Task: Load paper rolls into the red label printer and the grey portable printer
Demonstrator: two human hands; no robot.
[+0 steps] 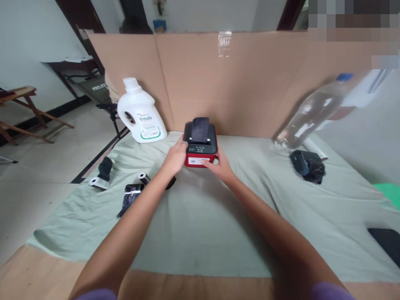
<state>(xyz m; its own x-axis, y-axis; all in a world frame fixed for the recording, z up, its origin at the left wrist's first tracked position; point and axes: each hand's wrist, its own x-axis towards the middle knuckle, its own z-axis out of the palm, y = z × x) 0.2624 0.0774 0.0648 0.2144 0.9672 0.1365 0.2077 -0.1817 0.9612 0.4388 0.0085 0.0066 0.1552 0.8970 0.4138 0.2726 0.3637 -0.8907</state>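
A small red and black device (200, 141), like a label printer with a dark lid raised on top, stands on the pale green cloth (200, 225) near the cardboard back wall. My left hand (175, 157) grips its left side with curled fingers. My right hand (218, 165) holds its front right corner, thumb along the red front. Both arms reach out from the bottom of the view.
A white detergent jug (140, 112) stands at back left. A clear plastic bottle (308, 116) leans at back right, with a black pouch-like object (308, 166) below it. Several small black rolls (131, 196) lie left of my left arm. Brown cardboard (250, 79) walls the back.
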